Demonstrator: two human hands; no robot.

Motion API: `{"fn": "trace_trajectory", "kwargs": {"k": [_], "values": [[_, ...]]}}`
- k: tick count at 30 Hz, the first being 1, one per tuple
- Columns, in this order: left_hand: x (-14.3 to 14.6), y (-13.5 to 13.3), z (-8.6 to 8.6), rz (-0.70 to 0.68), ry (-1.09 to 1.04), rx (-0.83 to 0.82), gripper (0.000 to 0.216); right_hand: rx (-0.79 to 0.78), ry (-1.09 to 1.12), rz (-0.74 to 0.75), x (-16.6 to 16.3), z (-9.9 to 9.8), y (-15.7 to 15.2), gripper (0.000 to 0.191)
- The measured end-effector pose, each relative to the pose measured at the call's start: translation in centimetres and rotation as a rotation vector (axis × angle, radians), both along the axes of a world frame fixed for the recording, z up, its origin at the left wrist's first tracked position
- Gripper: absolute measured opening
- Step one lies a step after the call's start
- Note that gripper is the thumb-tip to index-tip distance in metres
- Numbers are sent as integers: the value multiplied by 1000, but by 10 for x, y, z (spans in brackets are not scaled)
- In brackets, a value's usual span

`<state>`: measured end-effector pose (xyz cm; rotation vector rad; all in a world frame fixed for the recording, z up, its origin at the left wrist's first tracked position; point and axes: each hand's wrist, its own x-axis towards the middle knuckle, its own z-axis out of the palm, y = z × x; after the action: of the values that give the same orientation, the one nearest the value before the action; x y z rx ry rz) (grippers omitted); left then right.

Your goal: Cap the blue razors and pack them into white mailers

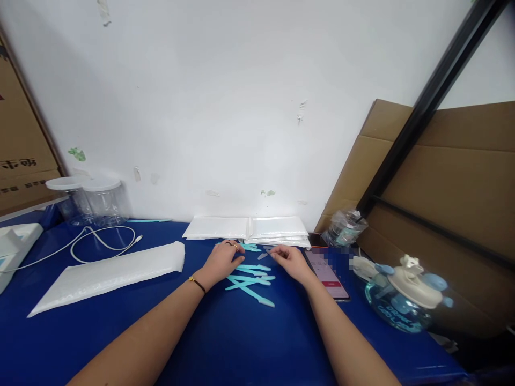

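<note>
Several teal eyebrow razors [251,281] lie loosely crossed on the blue tabletop between my hands. A few more teal razors [251,247] lie farther back, beside the fingers of my left hand [222,261]. That hand rests palm down with its thumb apart from the bent fingers, and its underside is hidden. My right hand [293,262] has thumb and forefinger close together at some small clear blade caps [263,256]; its fingertips appear to pinch one, though it is tiny and partly covered.
White padded mailers [217,227] are stacked against the wall, and another mailer [116,275] lies left. A phone [328,276] sits right of my hand, near a clear drinking bottle [402,300]. Lidded clear jars [103,203] and a white cable [100,244] are at left.
</note>
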<state>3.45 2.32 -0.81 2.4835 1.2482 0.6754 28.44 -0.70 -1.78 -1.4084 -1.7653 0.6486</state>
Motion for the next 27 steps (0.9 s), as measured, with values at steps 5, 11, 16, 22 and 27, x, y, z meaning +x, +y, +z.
{"fn": "trace_trajectory", "kwargs": {"k": [5,11,16,22,27], "values": [[-8,12,-8,162,125,97,31,157,-269,-200,14,-8,8,15],[-6,15,-11,163,135,65,17,112,-328,-163,2,-16,18,8],[-7,18,-11,178,98,-7,12,43,-276,-178,3,-19,19,3],[-7,18,-7,135,41,-67,14,23,-90,-73,7,-12,11,9],[-7,17,-7,118,7,-80,13,17,-26,23,0,-4,5,14]]}}
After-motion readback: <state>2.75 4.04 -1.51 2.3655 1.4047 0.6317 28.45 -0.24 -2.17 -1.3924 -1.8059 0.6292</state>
